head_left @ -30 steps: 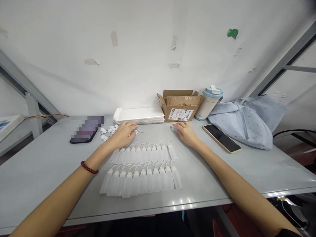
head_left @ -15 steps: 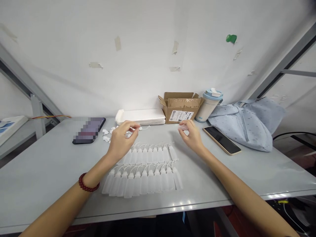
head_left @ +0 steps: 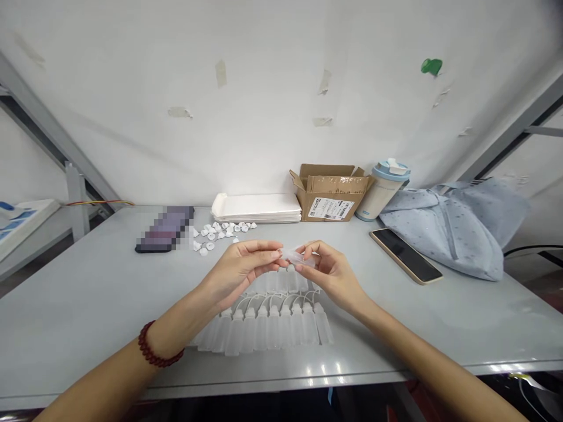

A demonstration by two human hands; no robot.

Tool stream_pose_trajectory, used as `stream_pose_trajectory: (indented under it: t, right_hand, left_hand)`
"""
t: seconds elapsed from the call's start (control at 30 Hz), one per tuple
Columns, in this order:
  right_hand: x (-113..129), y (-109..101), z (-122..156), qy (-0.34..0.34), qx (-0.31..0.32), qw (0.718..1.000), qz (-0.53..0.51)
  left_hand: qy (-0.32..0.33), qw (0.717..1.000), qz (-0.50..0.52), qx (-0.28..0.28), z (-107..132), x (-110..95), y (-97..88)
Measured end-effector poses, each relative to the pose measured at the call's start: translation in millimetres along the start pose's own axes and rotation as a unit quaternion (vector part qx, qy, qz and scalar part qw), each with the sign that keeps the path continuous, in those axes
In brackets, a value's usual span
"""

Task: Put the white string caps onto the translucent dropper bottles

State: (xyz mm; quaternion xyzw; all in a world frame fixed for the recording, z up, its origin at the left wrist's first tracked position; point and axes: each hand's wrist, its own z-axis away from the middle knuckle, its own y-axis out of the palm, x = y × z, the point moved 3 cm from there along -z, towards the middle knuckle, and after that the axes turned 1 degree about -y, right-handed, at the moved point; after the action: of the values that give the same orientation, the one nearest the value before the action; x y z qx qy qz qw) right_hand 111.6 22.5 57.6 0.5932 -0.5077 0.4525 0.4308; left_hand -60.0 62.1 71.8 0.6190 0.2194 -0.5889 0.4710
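Note:
My left hand (head_left: 249, 266) and my right hand (head_left: 332, 269) meet above the table's middle. Between them lies a small translucent plastic bottle (head_left: 303, 258), tilted nearly level. Its body is pinched in the right fingers. At the bottle's other end my left fingertips are closed on a small white cap with a thin strap, mostly hidden by the fingers. Below, partly covered by my hands, are two rows of similar bottles (head_left: 272, 328) with thin white straps curving from their necks. Several loose white caps (head_left: 220, 230) lie scattered beyond my left hand.
A stack of white trays (head_left: 259, 206), an open cardboard box (head_left: 329, 196) and a tumbler (head_left: 382, 190) stand along the wall. On the right are a phone (head_left: 405, 255) and a pale blue cloth bag (head_left: 461, 234). Another phone (head_left: 165, 228) lies at the left.
My hands have come together from apart. The left brought the strapped cap rightward and the right brought the bottle leftward, so the two pieces now meet. The view has shifted slightly.

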Motion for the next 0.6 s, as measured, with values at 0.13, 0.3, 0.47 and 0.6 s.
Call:
stream_pose_trajectory:
  t: [0.13,0.3,0.47,0.6]
  right_hand:
    - [0.4,-1.5,-0.7,0.017,0.016,0.999,-0.035]
    - [0.6,-2.7,0.3,0.04,0.037,0.998,-0.045]
    - [-1.6,-0.6,1.8,0.066,0.058,0.994,-0.062]
    - [-2.7,0.9,1.7,0.079,0.068,0.992,-0.075]
  left_hand:
    - [-0.016,1.0,0.009,0.005,1.3,4.4,2.6]
    - [-0.029,0.999,0.035,-0.017,0.6,6.9,1.4]
    - [-0.017,1.0,-0.005,-0.004,-0.6,8.8,1.3]
    - [-0.004,0.998,-0.062,-0.005,0.7,7.4,2.9]
